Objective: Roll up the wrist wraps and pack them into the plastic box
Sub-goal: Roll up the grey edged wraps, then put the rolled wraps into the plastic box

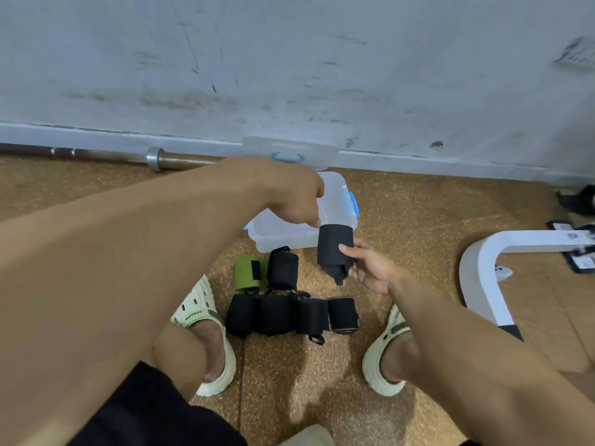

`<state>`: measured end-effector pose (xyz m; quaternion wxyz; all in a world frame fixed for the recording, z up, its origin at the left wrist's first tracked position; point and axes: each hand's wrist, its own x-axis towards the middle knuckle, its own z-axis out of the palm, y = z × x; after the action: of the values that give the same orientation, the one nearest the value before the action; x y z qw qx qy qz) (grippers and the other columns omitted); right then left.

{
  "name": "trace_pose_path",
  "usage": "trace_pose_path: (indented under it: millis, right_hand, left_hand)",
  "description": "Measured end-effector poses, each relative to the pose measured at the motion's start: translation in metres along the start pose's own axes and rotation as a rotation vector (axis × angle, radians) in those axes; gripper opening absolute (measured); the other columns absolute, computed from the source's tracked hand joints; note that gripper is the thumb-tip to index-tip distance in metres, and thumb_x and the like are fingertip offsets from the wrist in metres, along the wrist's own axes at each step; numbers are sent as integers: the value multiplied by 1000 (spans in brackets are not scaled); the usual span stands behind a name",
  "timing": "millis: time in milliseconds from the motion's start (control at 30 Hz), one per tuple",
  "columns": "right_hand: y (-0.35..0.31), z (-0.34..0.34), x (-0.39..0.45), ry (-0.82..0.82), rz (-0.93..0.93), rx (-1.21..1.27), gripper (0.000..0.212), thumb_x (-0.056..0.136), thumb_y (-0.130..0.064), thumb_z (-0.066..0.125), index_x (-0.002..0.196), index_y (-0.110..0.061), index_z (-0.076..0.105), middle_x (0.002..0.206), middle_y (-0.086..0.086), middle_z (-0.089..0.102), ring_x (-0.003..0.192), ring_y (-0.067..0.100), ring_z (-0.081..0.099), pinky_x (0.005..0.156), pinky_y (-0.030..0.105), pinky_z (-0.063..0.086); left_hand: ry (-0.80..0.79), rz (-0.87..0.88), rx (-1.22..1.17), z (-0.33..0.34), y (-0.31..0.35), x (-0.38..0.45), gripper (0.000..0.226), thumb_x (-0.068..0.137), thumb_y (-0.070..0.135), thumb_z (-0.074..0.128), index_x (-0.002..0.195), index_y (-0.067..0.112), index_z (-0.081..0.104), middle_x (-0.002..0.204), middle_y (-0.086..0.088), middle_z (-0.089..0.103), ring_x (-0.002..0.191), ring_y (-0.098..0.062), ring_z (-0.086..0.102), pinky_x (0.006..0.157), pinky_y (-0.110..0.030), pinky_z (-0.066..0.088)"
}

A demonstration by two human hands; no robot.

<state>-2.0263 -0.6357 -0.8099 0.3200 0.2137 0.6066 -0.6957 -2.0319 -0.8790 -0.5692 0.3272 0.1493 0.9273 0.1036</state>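
Black rolled fabric wrist wrap point(335, 249) pinched in right hand point(370, 268), by clear plastic box point(338, 188). Left hand point(289, 191) curled above, seemingly touching wrap's top; grip unclear.

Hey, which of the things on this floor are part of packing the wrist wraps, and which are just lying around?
Part of the job:
- black wrap held in the right hand, left hand touching its top
- plastic box, open
- box lid against the wall
- rolled black wraps and green wrap on the floor

Just lying about:
- barbell along the wall
- white frame
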Motion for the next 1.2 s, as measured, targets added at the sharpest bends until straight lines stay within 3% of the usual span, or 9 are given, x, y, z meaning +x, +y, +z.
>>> trace_pose_path:
  millis: [67,200,433,600,667,800,900,1100,1200]
  right_hand:
    - [-16,10,0,-11,-47,11,86,64,-32,97,139,-13,59,139,21,63,117,29,59,84,35,47]
    - [-50,41,7,13,-122,25,54,89,-15,78,139,-14,57,124,14,73,110,26,73,74,30,59]
    - [-80,99,58,170,-177,-97,64,82,-16,86,135,-19,51,115,9,73,100,23,73,82,34,61]
    - [-79,128,108,223,-101,-244,54,80,-14,87,126,-15,58,109,11,73,90,27,73,82,51,63]
    - [-72,135,128,215,-61,-279,35,82,-8,85,110,-11,63,106,14,73,86,30,72,70,47,64]
    - [-50,142,165,233,-6,-380,23,81,-8,85,92,-10,65,102,17,73,86,32,71,70,42,62]
    - [-37,146,188,231,17,-446,29,80,-14,86,101,-6,68,102,15,74,87,30,71,69,38,59]
    - [-10,146,232,227,126,-497,52,75,-23,86,119,-4,65,112,15,69,103,39,65,88,56,59]
    - [-13,150,231,212,94,-541,43,80,-24,83,117,-8,67,109,12,71,103,36,65,92,53,57]
  left_hand:
    - [3,-17,-5,-1,-4,-1,65,102,40,57,158,18,31,155,2,47,140,-23,43,106,-31,35]
    - [32,-75,-35,-6,-19,-3,65,101,40,60,157,17,34,152,0,49,140,-25,44,109,-34,36]
    - [-5,-110,-101,7,-49,0,58,101,36,60,153,20,41,150,-1,52,132,-24,51,107,-34,42]
    - [12,-154,-89,19,-76,9,38,100,21,55,137,13,56,129,-7,62,96,-21,49,83,-34,45]
    - [35,-180,-98,23,-88,12,37,100,19,54,136,13,55,127,-8,63,93,-21,49,79,-32,42]
    - [6,-199,-95,27,-96,16,40,101,22,54,141,16,51,135,-7,59,111,-25,61,83,-33,48]
    - [-20,-197,-112,25,-96,20,44,100,24,55,143,19,48,138,-6,57,118,-25,60,85,-34,49]
    - [-45,-222,-61,20,-100,24,47,101,29,55,146,21,44,145,-6,47,129,-24,49,98,-36,47]
    - [-55,-218,-74,19,-103,23,47,102,31,54,147,23,43,147,-3,45,132,-24,48,104,-38,47]
